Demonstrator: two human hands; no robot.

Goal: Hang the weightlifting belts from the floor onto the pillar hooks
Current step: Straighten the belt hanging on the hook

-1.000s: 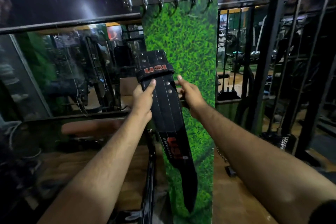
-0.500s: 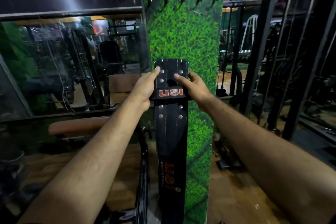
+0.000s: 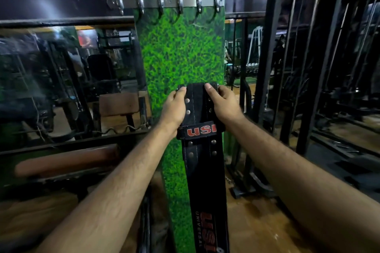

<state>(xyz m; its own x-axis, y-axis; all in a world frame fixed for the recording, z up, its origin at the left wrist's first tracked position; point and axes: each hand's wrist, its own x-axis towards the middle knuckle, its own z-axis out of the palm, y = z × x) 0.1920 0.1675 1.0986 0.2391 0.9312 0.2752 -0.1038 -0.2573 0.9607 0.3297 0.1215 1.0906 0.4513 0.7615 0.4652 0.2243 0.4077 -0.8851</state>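
A black weightlifting belt [image 3: 200, 162] with red USI lettering hangs straight down in front of the green grass-patterned pillar [image 3: 181, 53]. My left hand [image 3: 174, 107] grips its upper left edge and my right hand [image 3: 223, 104] grips its upper right edge, thumbs laid over the front near the buckle end. A steel rail with several hooks [image 3: 180, 4] runs across the pillar well above the belt's top. All the hooks in view carry nothing. The belt's lower end runs out of the frame.
Mirrors [image 3: 67, 80] flank the pillar at left, reflecting gym machines. A brown padded bench [image 3: 65, 160] sits low on the left. Black steel rack uprights [image 3: 269, 43] and cable machines stand close on the right. The floor is brown wood.
Both hands slid up from the USI loop to the belt's top end. The view has come closer to the pillar, and the hook rail sits lower in the frame.
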